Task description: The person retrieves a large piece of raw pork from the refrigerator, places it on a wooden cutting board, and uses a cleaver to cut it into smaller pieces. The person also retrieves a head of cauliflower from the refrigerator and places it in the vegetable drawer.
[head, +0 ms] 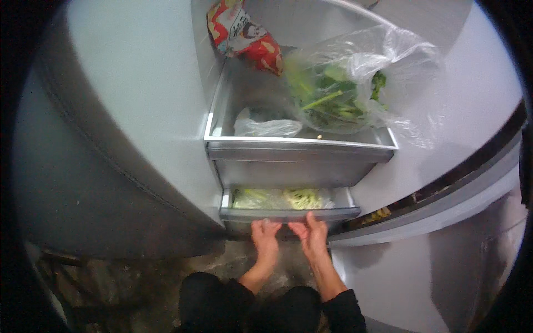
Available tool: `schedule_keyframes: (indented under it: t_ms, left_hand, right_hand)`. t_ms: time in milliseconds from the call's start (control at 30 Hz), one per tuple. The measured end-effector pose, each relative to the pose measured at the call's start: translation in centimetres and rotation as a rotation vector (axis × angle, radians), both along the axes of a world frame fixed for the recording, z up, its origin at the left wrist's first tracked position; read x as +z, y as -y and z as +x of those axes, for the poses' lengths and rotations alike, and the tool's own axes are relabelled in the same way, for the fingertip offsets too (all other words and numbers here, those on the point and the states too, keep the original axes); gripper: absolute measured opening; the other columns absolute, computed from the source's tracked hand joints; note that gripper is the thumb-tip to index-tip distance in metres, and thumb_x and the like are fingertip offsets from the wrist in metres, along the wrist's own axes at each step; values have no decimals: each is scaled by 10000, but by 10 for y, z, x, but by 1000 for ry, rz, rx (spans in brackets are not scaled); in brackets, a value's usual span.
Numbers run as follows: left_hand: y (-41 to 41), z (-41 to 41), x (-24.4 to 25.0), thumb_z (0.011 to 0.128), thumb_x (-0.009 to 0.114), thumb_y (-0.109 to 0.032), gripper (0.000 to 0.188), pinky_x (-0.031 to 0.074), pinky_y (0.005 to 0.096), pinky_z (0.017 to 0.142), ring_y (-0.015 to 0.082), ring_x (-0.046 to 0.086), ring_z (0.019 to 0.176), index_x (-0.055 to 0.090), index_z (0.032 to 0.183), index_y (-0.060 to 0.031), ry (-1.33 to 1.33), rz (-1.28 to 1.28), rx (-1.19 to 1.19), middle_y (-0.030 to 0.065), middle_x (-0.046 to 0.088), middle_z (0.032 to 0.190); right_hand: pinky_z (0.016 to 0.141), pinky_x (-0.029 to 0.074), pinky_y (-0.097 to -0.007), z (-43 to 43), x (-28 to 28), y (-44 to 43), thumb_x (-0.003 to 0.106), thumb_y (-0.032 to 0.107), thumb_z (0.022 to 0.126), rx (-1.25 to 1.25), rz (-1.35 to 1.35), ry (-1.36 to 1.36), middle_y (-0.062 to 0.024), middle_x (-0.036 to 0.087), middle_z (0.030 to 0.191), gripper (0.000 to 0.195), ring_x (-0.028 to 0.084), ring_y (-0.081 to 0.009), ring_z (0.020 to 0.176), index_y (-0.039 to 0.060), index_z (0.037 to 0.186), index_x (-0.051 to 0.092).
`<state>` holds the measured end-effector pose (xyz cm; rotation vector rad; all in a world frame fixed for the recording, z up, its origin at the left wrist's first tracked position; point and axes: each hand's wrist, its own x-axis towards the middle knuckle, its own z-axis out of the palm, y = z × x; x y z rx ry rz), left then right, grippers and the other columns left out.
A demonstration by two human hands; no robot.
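In front of my knees, the lower refrigerator drawer [250, 214] stands partly pulled out, with pale green vegetables in clear plastic [304, 198] inside. My left hand [265, 241] is at the middle of its front lip, fingers curled against the edge. Close beside it, my right hand [314, 239] grips the same lip, one finger reaching up over the front. Above extends the upper drawer [287, 166], which has a white rim. A clear plastic bag of leafy greens [333, 95] rests in it and spills over its right side. A smaller crumpled plastic bag [268, 127] lies near its front.
A red printed packet [245, 37] leans at the upper drawer's back left. The open refrigerator door [449, 216] curves along the right, its shelf holding something yellowish [377, 215]. To the left is a grey panel [104, 175]. A dark frame [79, 283] stands on the floor [208, 264].
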<state>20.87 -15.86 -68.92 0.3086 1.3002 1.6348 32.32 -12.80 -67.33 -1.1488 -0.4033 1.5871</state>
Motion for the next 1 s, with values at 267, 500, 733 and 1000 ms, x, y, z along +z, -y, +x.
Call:
schedule_keyframes:
  t_ms: [267, 500, 733, 1000]
  left_hand:
    - [0, -28, -17, 936, 619, -264, 517, 522, 454, 899, 330, 596, 992, 281, 1204, 21, 386, -91, 73, 228, 475, 1152]
    - [-64, -41, -17, 925, 638, -212, 543, 511, 470, 916, 380, 569, 1062, 260, 1252, -3, 500, -6, -52, 223, 418, 1239]
    - [-78, -67, -48, 985, 506, -137, 329, 478, 479, 968, 371, 556, 1118, 336, 1255, -58, 464, 71, -145, 178, 457, 1286]
    - [-34, -71, 15, 840, 666, -86, 772, 526, 361, 687, 245, 631, 887, 209, 1455, -179, -211, -386, -382, 215, 444, 1339]
  right_hand:
    - [800, 580, -478, -3, -29, -1, 637, 193, 910, -81, -101, -151, -177, 592, 962, 303, 650, -340, 855, -42, 1055, 512]
    - [803, 586, -429, 15, -33, -49, 619, 117, 906, 19, 68, -65, -178, 586, 979, 174, 645, -315, 945, 18, 954, 484]
    - [868, 561, -411, -6, -22, -56, 577, 18, 906, 46, 56, -99, -175, 541, 1091, 500, 625, -338, 1042, -17, 1321, 300]
    - [614, 546, -307, 44, -1, 79, 492, 247, 992, 47, -54, 263, -144, 641, 999, 318, 682, -232, 753, 9, 1202, 510]
